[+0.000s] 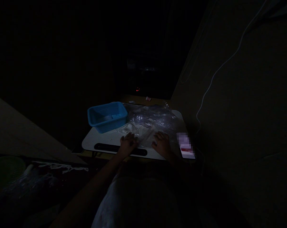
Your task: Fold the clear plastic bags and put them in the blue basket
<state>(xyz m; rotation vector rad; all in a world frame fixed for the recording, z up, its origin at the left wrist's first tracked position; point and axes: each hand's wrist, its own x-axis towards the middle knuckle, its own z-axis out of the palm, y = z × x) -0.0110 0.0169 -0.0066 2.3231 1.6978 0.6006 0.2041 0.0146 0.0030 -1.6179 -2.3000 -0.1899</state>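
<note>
In dim light, a clear plastic sheet or bag (155, 115) lies crumpled across a small white table (107, 136). My left hand (128, 143) rests at the near edge of the plastic, its fingers stretched out and apart. To its right, my right hand (161, 144) lies palm down on the plastic, fingers also spread. Neither hand grips anything that I can make out. A blue plastic basin (107, 117) stands on the table beyond my left hand, with something pale blue inside that is too dark to name.
A lit phone (186, 145) lies at the table's right edge. Behind the table is a small pinkish-white container (148, 98). A white cable (214, 74) hangs down the right wall (252, 110). A dark slot (120, 149) runs along the table's front.
</note>
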